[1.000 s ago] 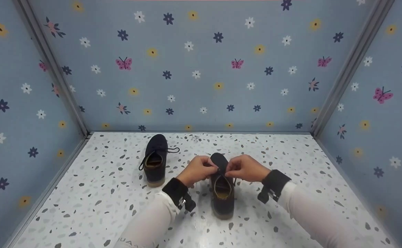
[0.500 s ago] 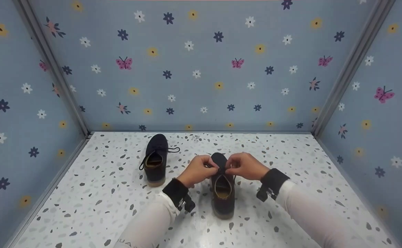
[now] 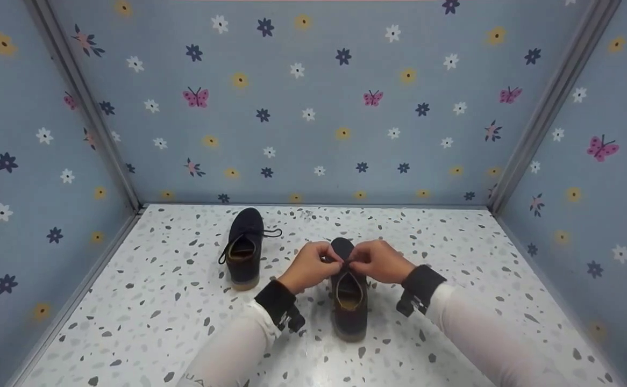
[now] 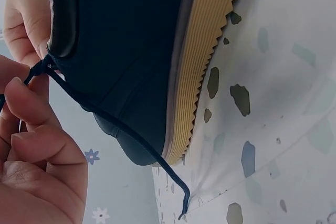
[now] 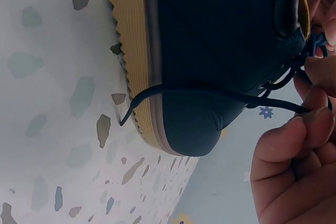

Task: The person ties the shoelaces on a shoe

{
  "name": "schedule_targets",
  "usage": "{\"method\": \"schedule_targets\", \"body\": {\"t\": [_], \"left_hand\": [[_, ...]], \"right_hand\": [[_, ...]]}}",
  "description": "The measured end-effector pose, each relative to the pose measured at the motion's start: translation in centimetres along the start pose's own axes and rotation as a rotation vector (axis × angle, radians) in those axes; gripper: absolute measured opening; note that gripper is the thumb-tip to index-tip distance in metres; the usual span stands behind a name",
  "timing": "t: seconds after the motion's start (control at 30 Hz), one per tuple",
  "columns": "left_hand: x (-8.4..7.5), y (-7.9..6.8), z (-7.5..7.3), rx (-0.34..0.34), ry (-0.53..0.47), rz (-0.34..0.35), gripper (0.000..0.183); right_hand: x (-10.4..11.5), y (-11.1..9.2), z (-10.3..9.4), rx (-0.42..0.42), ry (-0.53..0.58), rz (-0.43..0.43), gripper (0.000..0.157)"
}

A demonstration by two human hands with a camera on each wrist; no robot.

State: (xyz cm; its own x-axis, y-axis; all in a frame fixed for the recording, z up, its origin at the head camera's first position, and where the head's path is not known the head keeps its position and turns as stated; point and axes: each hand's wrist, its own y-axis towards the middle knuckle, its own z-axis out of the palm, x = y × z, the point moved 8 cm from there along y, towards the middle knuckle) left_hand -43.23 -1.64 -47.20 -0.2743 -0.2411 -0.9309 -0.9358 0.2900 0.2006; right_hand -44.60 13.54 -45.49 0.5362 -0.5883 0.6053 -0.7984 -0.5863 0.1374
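Note:
A dark lace-up shoe [image 3: 350,320] stands on the floor, toe pointing away from me. My left hand [image 3: 311,267] is over its lacing from the left, thumb and finger pinching the dark blue shoelace [image 4: 128,129] by a knot or loop close to the shoe opening. From the other side my right hand [image 3: 382,263] pinches the lace too, its fingertips meeting the left ones above the tongue. One loose lace end hangs down each side of the shoe. In the right wrist view, a lace [image 5: 210,90] runs from the right fingers across the toe. Fingers partly hide the knot.
A second dark shoe [image 3: 246,236] stands to the left, its laces loose on both sides. The white speckled floor [image 3: 157,301] ends at a blue flowered back wall [image 3: 292,123], with matching panels left and right.
My right hand has moved left, bringing its fingertips up against those of the left hand. The left hand stays nearly in place, and both shoes stand as before.

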Motion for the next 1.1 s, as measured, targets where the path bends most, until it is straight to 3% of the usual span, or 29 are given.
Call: {"method": "schedule_targets", "body": {"t": [0.3,0.6,1.1], "left_hand": [[-0.2,0.0,0.0,0.01,0.045,0.015,0.004],[-0.5,0.0,0.0,0.007,0.096,0.045,0.003],[-1.3,-1.4,0.3,-0.038,0.193,0.113,0.005]], "right_hand": [[0.0,-0.1,0.0,-0.024,-0.018,0.009,0.003],[0.1,-0.2,-0.2,-0.073,-0.036,-0.021,0.01],[0.5,-1.0,0.5,-0.229,-0.063,-0.074,0.016]]}}
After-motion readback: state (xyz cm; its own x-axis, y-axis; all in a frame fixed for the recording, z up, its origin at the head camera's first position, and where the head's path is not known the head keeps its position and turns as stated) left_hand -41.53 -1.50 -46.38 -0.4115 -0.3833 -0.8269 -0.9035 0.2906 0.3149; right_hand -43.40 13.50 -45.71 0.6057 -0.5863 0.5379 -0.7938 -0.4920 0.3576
